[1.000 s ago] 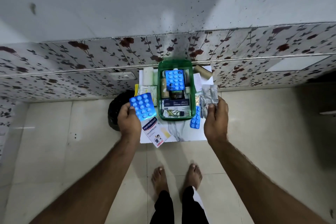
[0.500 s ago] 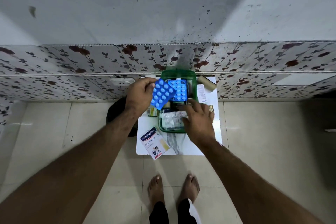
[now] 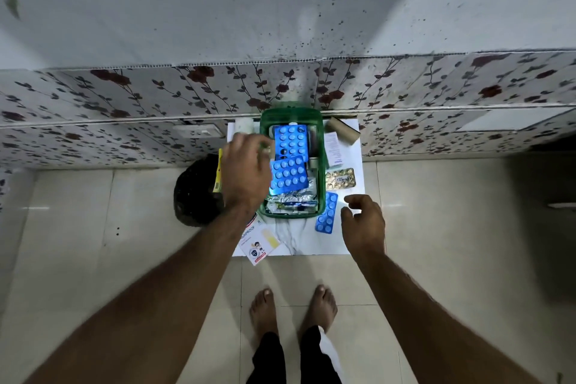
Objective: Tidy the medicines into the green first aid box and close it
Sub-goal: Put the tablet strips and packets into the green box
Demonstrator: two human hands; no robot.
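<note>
Standing against the floral wall (image 3: 124,93), a white worktop (image 3: 311,243) is seen on pale floor tiles (image 3: 78,243); the green first aid box (image 3: 322,196) is on it. Both grips, of left hand (image 3: 246,171) and right hand (image 3: 364,221), are spread, nothing pinched.

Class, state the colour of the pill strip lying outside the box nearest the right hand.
Blue pill strip, clearest in the head view.

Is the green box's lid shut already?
No, the green first aid box is open, and two blue pill strips lie in plain sight inside it.

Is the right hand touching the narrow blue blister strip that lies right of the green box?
Apart. In the head view, white table surface shows between the right hand and the blue blister strip.
</note>
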